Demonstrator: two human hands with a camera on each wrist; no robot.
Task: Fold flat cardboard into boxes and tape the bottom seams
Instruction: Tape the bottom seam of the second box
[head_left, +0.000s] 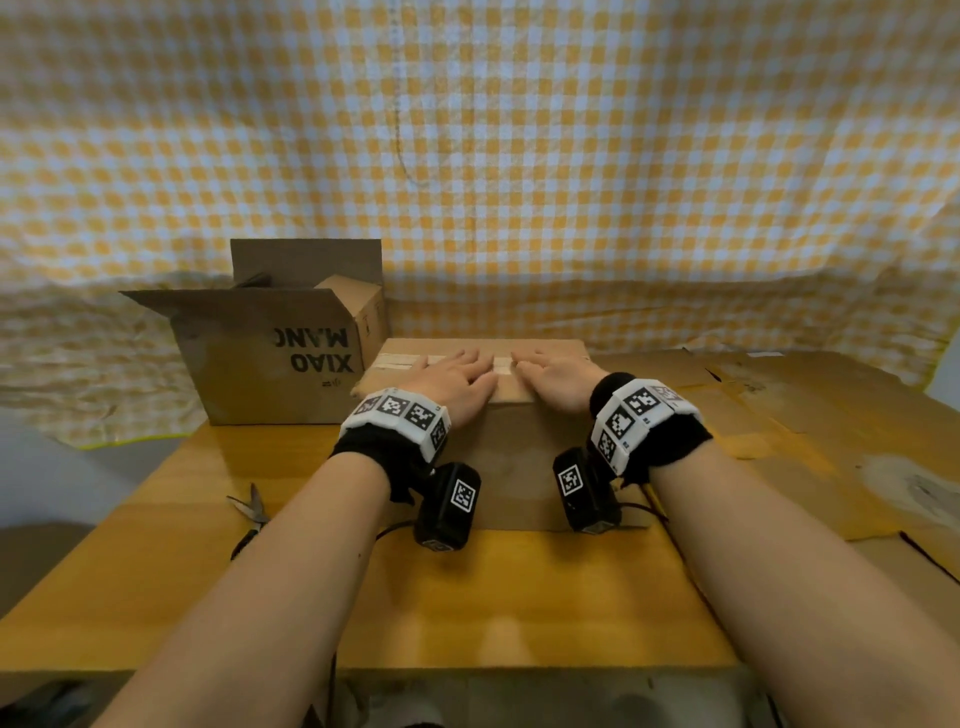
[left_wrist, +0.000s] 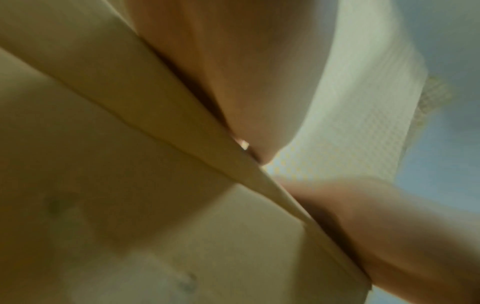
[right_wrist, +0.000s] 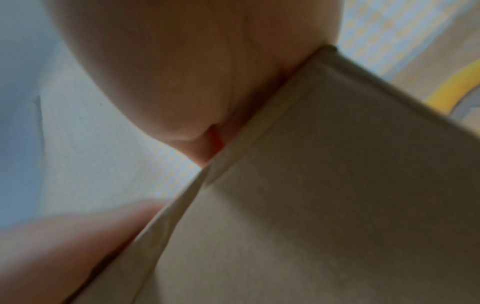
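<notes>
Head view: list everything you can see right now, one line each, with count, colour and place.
Box: one, brown, centre of the table, under both hands.
Tape: one pale strip along the box's top seam.
Printed box: one, brown with black lettering upside down, flaps open, far left of the table.
Flat cardboard: brown sheets, number unclear, right side of the table.
Scissors: one pair, dark handles, left of the table near the left forearm.
Table: one, yellow-brown wood.
Cloth: one, yellow and white check, hung behind the table.
Left hand: flat on the tape.
Right hand: flat on the tape, beside the left.
</notes>
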